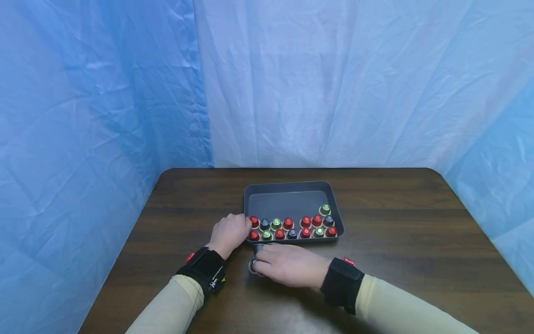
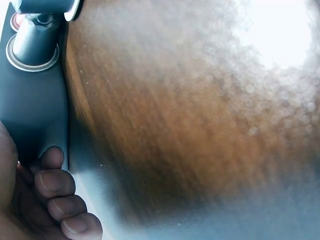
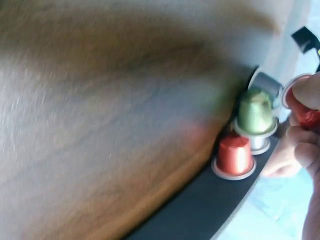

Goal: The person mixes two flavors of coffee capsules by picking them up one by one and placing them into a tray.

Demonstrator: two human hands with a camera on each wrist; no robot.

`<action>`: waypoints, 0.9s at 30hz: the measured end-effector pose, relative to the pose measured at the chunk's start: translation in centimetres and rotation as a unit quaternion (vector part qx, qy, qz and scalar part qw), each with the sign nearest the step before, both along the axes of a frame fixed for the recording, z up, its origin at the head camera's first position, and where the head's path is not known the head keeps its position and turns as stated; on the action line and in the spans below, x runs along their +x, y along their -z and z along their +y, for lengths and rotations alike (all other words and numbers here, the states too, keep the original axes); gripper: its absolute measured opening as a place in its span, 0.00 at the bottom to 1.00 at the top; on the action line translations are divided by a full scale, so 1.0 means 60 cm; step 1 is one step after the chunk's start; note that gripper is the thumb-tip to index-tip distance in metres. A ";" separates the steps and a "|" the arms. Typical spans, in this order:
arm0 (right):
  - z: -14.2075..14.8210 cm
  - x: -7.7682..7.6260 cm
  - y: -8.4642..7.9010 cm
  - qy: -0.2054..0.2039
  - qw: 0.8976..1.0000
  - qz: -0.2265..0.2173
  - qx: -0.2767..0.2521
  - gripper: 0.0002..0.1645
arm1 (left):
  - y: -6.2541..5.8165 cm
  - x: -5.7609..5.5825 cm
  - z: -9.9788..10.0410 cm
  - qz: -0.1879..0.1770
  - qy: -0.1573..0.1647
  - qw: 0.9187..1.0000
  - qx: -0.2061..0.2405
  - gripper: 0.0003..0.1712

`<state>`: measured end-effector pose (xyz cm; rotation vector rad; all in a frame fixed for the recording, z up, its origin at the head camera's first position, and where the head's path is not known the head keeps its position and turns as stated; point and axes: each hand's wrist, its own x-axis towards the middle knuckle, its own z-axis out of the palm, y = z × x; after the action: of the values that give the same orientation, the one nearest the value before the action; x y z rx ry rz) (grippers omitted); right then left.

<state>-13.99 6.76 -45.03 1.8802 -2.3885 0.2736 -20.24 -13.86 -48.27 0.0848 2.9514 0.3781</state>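
Note:
A dark grey rectangular tray (image 1: 292,187) holds red, green and dark blue coffee capsules in rows along its front. My left hand (image 1: 231,233) grips the tray's front left corner, its fingers (image 2: 55,183) curled at the dark wall in the left wrist view. In front of the tray is my right hand (image 1: 288,264), pinching a red coffee capsule (image 3: 298,106) between thumb and fingers. Close by in the right wrist view are a green capsule (image 3: 255,115), another red capsule (image 3: 234,156) and a tilted dark capsule (image 3: 267,85). A pale-rimmed capsule (image 1: 251,266) shows at the right fingertips in the head view, partly hidden.
The tray stands on a dark wooden table (image 1: 396,208) with rounded far corners. Blue and white curtains (image 1: 325,83) hang behind and at both sides. A lone green capsule (image 1: 325,209) sits behind the rows at the tray's right. In the left wrist view, glare whitens the table.

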 end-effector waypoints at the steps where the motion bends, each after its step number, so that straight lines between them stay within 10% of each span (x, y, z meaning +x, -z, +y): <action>1: 0.003 -0.001 -0.001 0.003 1.000 0.003 -0.001 0.10 | 0.000 0.000 0.000 0.000 -0.002 1.000 0.003 0.17; 27: 0.054 -0.053 -0.031 0.112 0.992 0.049 0.023 0.24 | -0.004 0.003 -0.003 -0.010 0.024 1.000 -0.015 0.14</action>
<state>-17.20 9.98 -43.16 1.5826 -2.5271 0.1060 -20.08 -14.07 -48.03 0.1461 2.9276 0.3258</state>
